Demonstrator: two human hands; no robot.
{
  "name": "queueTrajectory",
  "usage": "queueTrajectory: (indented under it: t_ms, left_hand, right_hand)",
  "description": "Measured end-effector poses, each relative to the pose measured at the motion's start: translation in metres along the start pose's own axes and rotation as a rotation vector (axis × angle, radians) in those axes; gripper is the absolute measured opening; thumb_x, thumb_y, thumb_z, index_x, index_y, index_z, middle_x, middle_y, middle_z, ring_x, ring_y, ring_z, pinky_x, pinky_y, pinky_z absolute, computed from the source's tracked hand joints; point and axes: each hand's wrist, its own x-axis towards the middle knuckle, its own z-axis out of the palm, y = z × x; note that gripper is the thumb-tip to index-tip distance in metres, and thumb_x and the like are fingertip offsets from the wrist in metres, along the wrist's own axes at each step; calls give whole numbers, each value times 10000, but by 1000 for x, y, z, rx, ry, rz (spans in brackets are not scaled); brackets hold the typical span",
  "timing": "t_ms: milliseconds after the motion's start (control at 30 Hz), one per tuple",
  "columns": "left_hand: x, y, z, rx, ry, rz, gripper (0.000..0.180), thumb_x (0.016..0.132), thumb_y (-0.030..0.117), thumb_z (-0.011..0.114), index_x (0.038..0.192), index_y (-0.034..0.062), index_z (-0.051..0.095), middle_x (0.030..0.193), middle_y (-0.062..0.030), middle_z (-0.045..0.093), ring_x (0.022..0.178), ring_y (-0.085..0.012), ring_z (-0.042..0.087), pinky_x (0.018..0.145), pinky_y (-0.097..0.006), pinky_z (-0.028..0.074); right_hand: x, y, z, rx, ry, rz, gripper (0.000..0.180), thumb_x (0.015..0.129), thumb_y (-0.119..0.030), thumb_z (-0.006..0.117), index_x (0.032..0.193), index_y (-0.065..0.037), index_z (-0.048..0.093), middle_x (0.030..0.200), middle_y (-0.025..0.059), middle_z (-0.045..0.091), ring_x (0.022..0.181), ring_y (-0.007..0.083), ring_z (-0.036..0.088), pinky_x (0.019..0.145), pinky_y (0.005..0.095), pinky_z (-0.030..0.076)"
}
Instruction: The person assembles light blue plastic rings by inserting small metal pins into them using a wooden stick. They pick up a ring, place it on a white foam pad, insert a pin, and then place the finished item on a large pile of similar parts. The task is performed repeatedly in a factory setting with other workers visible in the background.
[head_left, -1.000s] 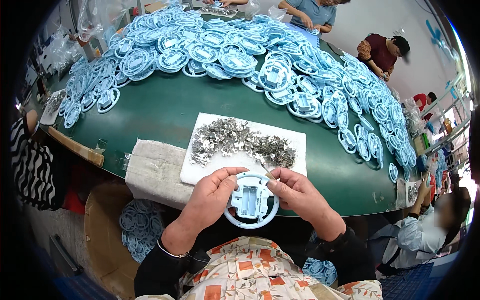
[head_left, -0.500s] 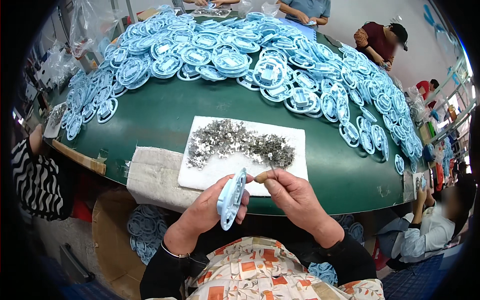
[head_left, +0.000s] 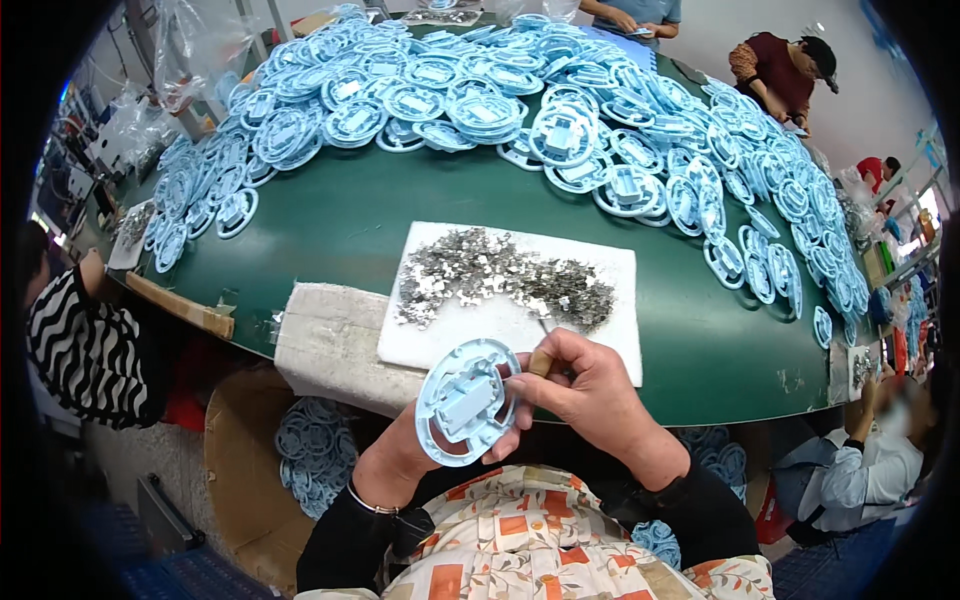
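Observation:
A light-blue oval plastic part is in my left hand, its moulded inner side facing up toward me. The fingers of that hand wrap behind the part and are partly hidden by it. My right hand is closed at the part's right rim, thumb tip touching or very near it. Between its fingers shows a small tan piece, with a thin metal rod beyond it; I cannot make out its exact kind. Just beyond both hands, small metal pieces lie heaped on a white foam board.
Many more light-blue parts are piled along the far side of the green table. A pale cloth-like pad lies under the board's left side. Below the table edge stands a cardboard box with blue parts. Several co-workers sit around.
The light-blue part has turned from nearly edge-on to showing its inner side. My right hand has shifted slightly right, still holding the tan piece. The whole view has swung a little.

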Motion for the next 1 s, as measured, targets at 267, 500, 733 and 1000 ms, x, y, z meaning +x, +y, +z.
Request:
queueTrajectory:
  t_ms: [267,500,733,1000]
  left_hand:
    - [-145,43,-28,78,253,168,636,1010,315,550,1509,-50,402,1146,-279,659,816,-332,688,654,-357,552]
    - [-345,61,-131,1458,1220,-313,363,980,156,552,1272,-40,641,1012,-152,747,884,-199,733,797,-323,572]
    - [-91,120,43,1626,1010,65,211,961,145,639,1017,-43,716,804,-102,724,719,-163,689,648,-316,546]
    - [178,208,-8,2334,527,458,566,852,302,755,1351,91,594,1397,-185,545,1235,-363,540,1032,-433,465]
  right_hand:
    - [-25,24,-34,-215,89,-145,205,953,-135,727,849,6,620,634,-2,549,584,50,454,525,243,392]
    - [-42,58,-51,-315,171,-245,144,928,-98,733,841,-10,660,610,32,602,520,70,537,502,248,436]
    - [-48,70,-52,-331,199,-373,136,883,-87,749,794,-23,669,648,84,659,512,159,623,495,275,476]
    - [-46,71,-53,-365,206,-417,121,849,-98,765,783,-47,677,678,91,671,541,232,641,506,317,494]
